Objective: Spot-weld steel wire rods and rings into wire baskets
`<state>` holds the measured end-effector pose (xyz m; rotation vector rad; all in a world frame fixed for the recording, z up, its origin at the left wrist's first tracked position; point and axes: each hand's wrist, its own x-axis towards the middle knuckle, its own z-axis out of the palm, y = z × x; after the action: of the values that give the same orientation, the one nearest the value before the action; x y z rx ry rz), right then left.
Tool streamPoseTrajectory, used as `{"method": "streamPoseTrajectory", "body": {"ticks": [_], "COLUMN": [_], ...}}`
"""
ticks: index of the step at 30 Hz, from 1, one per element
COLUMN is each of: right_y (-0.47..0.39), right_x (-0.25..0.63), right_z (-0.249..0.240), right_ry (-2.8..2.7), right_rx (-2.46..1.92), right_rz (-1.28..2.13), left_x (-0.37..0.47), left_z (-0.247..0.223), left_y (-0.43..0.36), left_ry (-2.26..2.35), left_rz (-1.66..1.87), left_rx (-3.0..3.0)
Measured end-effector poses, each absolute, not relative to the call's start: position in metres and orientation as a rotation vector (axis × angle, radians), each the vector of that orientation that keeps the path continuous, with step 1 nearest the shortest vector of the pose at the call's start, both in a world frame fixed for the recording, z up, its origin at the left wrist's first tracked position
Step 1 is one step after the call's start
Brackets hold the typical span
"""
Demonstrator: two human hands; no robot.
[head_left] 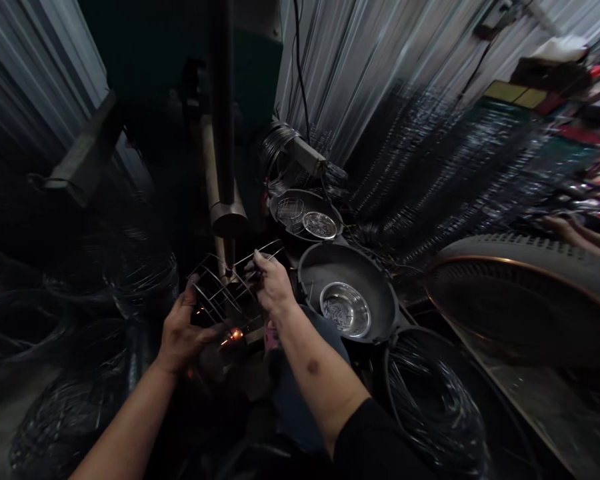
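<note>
Between my two hands is a small wire rack (221, 288) of crossed thin metal rods. My left hand (183, 330) grips its left edge, the thumb and fingers round the wire. My right hand (270, 283) pinches the rack's right side; whether a loose rod is also in those fingers I cannot tell. The rack lies at the electrodes of a spot welder (229, 217), a thick metal arm with a vertical rod above. Orange sparks (236, 334) glow just below the rack, near my left fingertips.
Right of my hands, a dark basin (307, 267) holds a steel bowl (345, 310) of short metal pieces. Behind it another basin (275, 212) carries a smaller bowl (320, 225) and wire grids. Wire coils (430, 400) lie lower right, below a large round fan (520, 300). Stacked wirework lines the wall.
</note>
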<state>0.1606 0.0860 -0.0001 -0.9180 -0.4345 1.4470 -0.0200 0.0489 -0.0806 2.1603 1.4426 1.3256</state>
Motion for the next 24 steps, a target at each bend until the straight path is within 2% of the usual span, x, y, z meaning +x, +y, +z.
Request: {"method": "streamPoseTrajectory", "body": {"ticks": [6,11,24], "right_y": [0.076,0.076,0.085], "right_x": [0.171,0.163,0.147], "right_z": [0.005,0.009,0.008], "right_ry": [-0.421,-0.326,-0.426], "right_rx": [-0.903,-0.780,-0.781], "right_rz": [1.515,1.482,1.477], "left_x": [-0.016,-0.016,-0.018], "left_z": [-0.082,-0.086,-0.081], "left_y": [0.036,0.036,0.044], "left_ry": [1.464,1.535,1.589], "left_rz": [1.409,1.368,1.337], "left_rx": [2.053,2.002,1.909]}}
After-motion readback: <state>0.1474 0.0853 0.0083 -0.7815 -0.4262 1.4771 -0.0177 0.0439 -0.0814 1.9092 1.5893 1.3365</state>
